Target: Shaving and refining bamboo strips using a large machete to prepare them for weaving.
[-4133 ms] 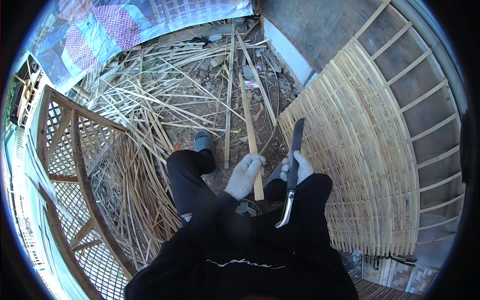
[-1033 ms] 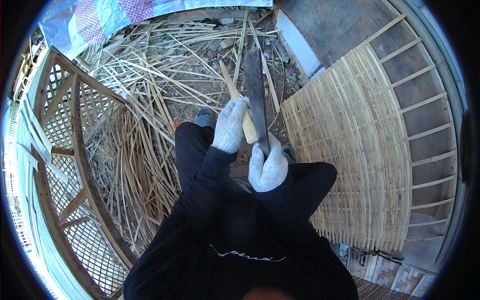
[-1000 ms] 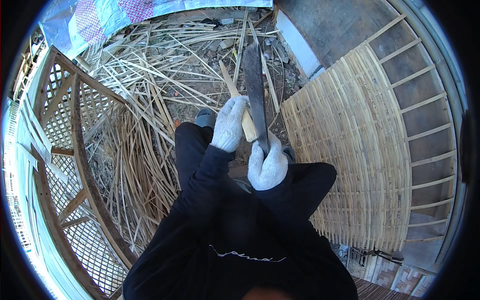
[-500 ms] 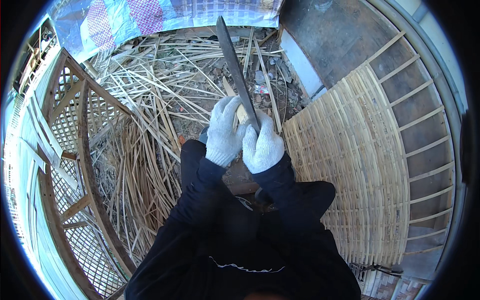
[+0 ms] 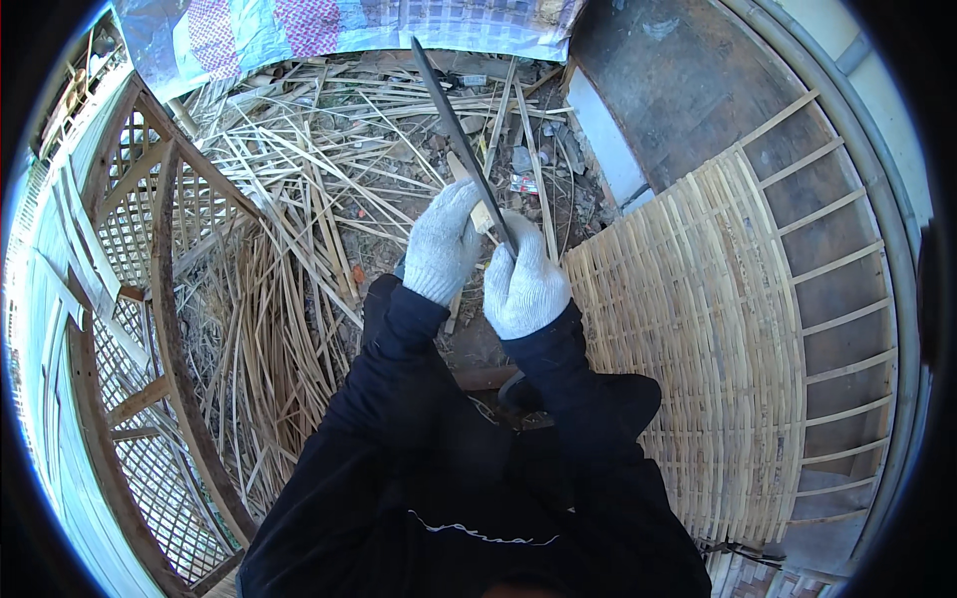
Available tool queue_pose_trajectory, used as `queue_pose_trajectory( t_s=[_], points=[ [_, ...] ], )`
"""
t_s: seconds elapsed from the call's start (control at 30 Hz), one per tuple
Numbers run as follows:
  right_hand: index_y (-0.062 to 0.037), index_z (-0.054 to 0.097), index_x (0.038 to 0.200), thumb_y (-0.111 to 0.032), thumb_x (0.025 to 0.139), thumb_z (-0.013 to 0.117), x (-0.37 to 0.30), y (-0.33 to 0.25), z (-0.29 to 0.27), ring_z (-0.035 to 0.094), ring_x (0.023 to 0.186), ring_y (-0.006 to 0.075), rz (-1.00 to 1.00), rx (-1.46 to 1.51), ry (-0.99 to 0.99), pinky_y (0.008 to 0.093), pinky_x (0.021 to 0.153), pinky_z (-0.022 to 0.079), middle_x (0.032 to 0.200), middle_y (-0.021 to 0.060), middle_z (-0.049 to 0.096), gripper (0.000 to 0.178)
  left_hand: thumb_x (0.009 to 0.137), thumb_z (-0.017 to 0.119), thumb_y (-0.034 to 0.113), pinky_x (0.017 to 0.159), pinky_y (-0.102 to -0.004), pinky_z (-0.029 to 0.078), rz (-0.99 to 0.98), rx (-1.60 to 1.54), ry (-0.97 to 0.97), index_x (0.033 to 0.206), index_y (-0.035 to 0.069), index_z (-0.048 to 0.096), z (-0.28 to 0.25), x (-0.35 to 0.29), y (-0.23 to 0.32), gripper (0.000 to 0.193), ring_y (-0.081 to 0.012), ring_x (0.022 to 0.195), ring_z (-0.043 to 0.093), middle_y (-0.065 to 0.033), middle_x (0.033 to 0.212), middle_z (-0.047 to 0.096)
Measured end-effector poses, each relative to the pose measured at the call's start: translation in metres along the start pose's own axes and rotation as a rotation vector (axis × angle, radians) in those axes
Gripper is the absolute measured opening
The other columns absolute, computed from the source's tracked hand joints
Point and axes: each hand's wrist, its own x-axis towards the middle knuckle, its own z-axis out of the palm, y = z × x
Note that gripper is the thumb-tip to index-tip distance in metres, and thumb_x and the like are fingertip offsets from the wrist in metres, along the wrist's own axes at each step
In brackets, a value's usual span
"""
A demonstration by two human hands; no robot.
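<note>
My right hand (image 5: 526,281), in a white knit glove, is closed round the lower end of a machete (image 5: 454,125). Its long dark blade slants up and to the left, away from me. My left hand (image 5: 442,244), gloved alike, grips a pale bamboo strip (image 5: 482,216) close beside the blade. The strip's near end shows between the two hands, against or just by the blade's edge; I cannot tell if they touch. The machete's handle is hidden inside my right glove.
A woven bamboo panel (image 5: 698,339) with bare slat ends leans at the right on a dark board (image 5: 688,80). Loose bamboo strips (image 5: 269,329) lie heaped at the left and across the ground ahead. Left stands a wooden lattice frame (image 5: 169,289). A patterned sheet (image 5: 379,30) hangs at the far side.
The machete's tip has swung slightly left. My left hand has shifted a little left, and the strip's near end now shows more plainly between the hands. The view has shifted slightly.
</note>
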Motion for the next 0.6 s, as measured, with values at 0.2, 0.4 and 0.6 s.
queue_pose_trajectory(
  t_s=[0.2,0.4,0.6],
  points=[
    [-0.0004,0.051,0.130,-0.005,0.093,0.057,-0.006,-0.001,0.002,0.072,0.080,0.0397,-0.035,0.036,0.026,0.0425,0.067,0.058,0.096,0.0243,0.070,0.038,0.089,0.059,0.003,0.095,-0.0393,0.052,-0.029,0.046,-0.010,0.117,0.005,0.065,-0.009,0.001,0.001,0.029,-0.0348,0.114,0.066,-0.0170,0.118,0.068],
    [-0.0010,0.050,0.133,-0.007,0.093,0.058,0.001,0.004,0.007,0.071,0.078,0.0399,-0.111,-0.025,0.138,0.0422,0.065,0.058,0.097,0.0237,0.070,0.042,0.085,0.062,0.003,0.095,-0.0409,0.053,-0.087,-0.018,-0.116,0.124,0.004,0.062,-0.009,0.005,-0.005,0.039,-0.0360,0.113,0.064,-0.0189,0.122,0.065],
    [-0.0043,0.049,0.135,-0.003,0.089,0.062,-0.006,0.014,0.006,0.072,0.079,0.0366,-0.036,-0.032,0.039,0.0418,0.063,0.058,0.101,0.0250,0.070,0.048,0.085,0.063,0.003,0.095,-0.0411,0.053,-0.009,-0.005,-0.115,0.125,0.005,0.063,-0.011,0.003,-0.002,0.040,-0.0353,0.114,0.064,-0.0185,0.122,0.066]
  ],
)
